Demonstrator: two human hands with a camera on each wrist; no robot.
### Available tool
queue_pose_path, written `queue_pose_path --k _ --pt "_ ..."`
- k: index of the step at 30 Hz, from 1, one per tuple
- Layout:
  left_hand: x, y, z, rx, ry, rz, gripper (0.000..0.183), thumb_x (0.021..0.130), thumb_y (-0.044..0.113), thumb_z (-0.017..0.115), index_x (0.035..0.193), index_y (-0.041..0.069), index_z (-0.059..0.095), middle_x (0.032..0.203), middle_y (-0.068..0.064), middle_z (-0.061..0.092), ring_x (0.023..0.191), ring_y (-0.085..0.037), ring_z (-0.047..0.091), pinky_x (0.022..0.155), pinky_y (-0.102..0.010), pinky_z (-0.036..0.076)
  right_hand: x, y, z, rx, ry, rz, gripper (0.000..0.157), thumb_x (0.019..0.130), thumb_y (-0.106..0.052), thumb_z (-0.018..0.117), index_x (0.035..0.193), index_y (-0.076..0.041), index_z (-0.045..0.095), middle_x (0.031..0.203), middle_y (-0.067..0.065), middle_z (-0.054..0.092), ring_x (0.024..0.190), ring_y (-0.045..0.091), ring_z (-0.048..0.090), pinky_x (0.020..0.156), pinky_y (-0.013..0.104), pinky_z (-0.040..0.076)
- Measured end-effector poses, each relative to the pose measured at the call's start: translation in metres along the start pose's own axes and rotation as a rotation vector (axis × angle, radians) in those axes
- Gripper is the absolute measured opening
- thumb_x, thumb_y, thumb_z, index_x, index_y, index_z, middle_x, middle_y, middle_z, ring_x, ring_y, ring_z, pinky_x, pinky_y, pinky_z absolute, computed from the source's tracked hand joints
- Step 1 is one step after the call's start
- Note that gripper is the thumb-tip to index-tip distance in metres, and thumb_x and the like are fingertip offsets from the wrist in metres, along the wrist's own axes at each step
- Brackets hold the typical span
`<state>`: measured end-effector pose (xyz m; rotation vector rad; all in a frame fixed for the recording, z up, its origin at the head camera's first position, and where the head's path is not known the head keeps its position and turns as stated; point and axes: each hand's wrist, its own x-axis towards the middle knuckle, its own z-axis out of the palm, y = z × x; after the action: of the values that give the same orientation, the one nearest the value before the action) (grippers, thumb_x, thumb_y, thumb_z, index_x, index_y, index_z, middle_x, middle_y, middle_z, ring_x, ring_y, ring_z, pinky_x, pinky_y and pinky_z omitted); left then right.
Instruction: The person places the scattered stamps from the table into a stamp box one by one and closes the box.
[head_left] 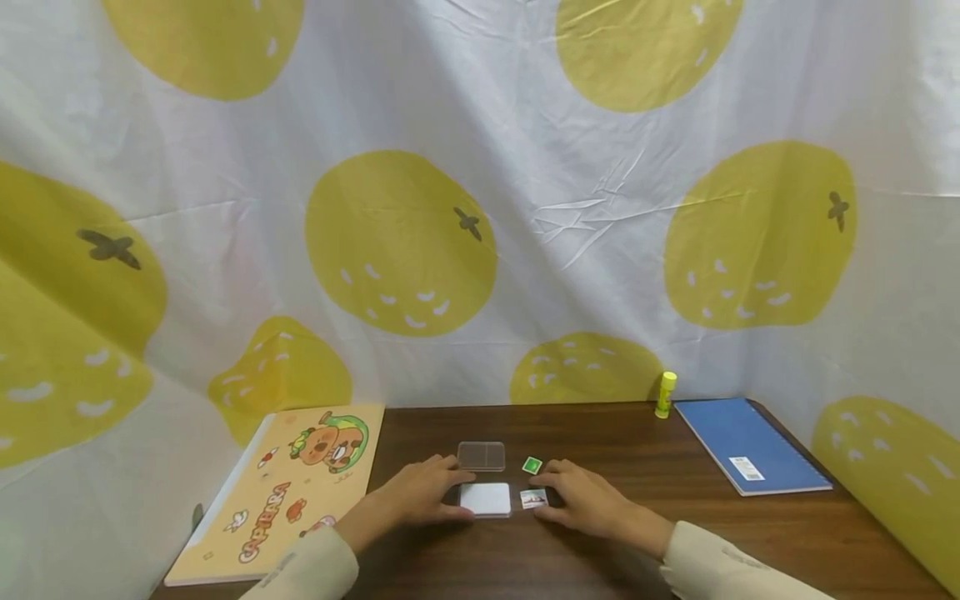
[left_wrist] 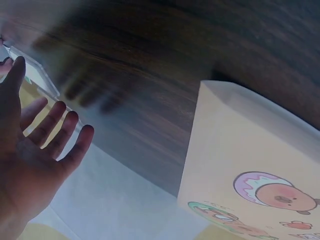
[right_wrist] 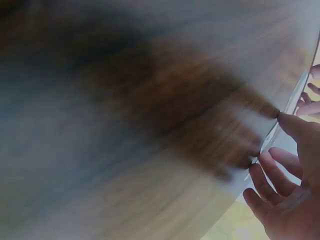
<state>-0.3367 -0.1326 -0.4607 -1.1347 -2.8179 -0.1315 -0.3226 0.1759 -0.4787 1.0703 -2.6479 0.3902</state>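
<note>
In the head view a small flat case with a white top (head_left: 485,498) lies on the table between the hands. My left hand (head_left: 426,493) is at its left side, thumb and index finger spread near its corners; the left wrist view shows the other fingers loosely extended. Just behind the case lies a clear plastic lid (head_left: 481,456). My right hand (head_left: 588,500) rests to the right, its thumb and fingertips around the right edge of a small picture stamp (head_left: 533,499). A green stamp (head_left: 532,465) lies beyond, close to the right index fingertip.
At the left lies a large orange capybara folder (head_left: 330,467). A blue spiral notebook (head_left: 750,450) is at the right, with a yellow glue stick (head_left: 665,395) standing beside it at the back. A white curtain with yellow fruit (head_left: 570,250) encloses the dark wooden table (head_left: 600,442).
</note>
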Motion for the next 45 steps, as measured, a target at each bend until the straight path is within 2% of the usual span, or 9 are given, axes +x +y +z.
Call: queue_pose_path --k 8,19,27,32,36,42,45 --pt "0.000 0.000 0.000 -0.079 -0.012 -0.010 0.057 0.090 0.053 0.076 0.131 0.013 0.072 0.118 -0.002 0.065 0.102 -0.015 0.060 0.080 -0.033 0.055 0.008 -0.003 0.001 0.064 -0.011 -0.048 0.031 0.093 -0.021 0.079 0.118 -0.002 0.076 0.106 0.008 0.069 0.095 0.020 0.066 0.081 0.037 0.058" --pt "0.004 -0.003 0.003 -0.152 -0.008 -0.017 0.048 0.089 0.045 0.081 0.127 0.015 0.074 0.114 0.003 0.063 0.103 -0.013 0.059 0.081 -0.034 0.054 0.010 0.003 -0.001 0.145 -0.027 0.002 0.026 0.088 -0.018 0.083 0.111 -0.006 0.078 0.102 0.002 0.067 0.088 0.013 0.065 0.078 0.030 0.057" --pt "0.006 -0.004 0.006 -0.183 -0.019 -0.064 0.047 0.085 0.045 0.084 0.122 0.016 0.077 0.114 0.004 0.064 0.107 -0.015 0.060 0.090 -0.037 0.054 0.014 0.001 -0.001 0.203 -0.004 0.025 0.024 0.082 -0.016 0.088 0.104 -0.013 0.080 0.094 -0.001 0.064 0.079 0.009 0.059 0.069 0.024 0.051" --pt "0.005 -0.004 0.005 -0.199 -0.023 -0.075 0.046 0.083 0.045 0.086 0.118 0.016 0.078 0.116 0.002 0.065 0.108 -0.017 0.062 0.093 -0.039 0.054 0.015 0.000 0.003 0.273 0.018 0.028 0.020 0.081 -0.007 0.086 0.100 -0.010 0.080 0.090 0.000 0.069 0.076 0.009 0.061 0.066 0.021 0.050" --pt "0.006 -0.004 0.005 -0.202 -0.023 -0.073 0.046 0.083 0.044 0.087 0.118 0.015 0.078 0.117 0.000 0.066 0.110 -0.019 0.063 0.095 -0.040 0.053 0.015 0.002 0.006 0.320 0.047 -0.005 0.019 0.082 0.000 0.083 0.099 -0.006 0.079 0.084 0.000 0.071 0.073 0.007 0.063 0.065 0.021 0.053" --pt "0.009 -0.004 0.005 -0.187 -0.023 -0.069 0.046 0.083 0.044 0.087 0.118 0.015 0.078 0.114 0.003 0.065 0.106 -0.015 0.062 0.090 -0.036 0.054 0.022 0.002 -0.004 0.383 0.054 -0.034 0.014 0.086 0.002 0.080 0.099 -0.003 0.078 0.083 0.004 0.076 0.071 0.005 0.065 0.064 0.021 0.054" --pt "0.010 -0.004 0.005 -0.188 -0.025 -0.075 0.046 0.083 0.044 0.087 0.117 0.014 0.078 0.113 0.003 0.066 0.105 -0.015 0.062 0.090 -0.036 0.054 0.028 0.000 -0.010 0.420 0.035 -0.027 0.013 0.088 0.002 0.078 0.101 -0.001 0.078 0.088 0.007 0.077 0.072 0.010 0.069 0.065 0.021 0.055"
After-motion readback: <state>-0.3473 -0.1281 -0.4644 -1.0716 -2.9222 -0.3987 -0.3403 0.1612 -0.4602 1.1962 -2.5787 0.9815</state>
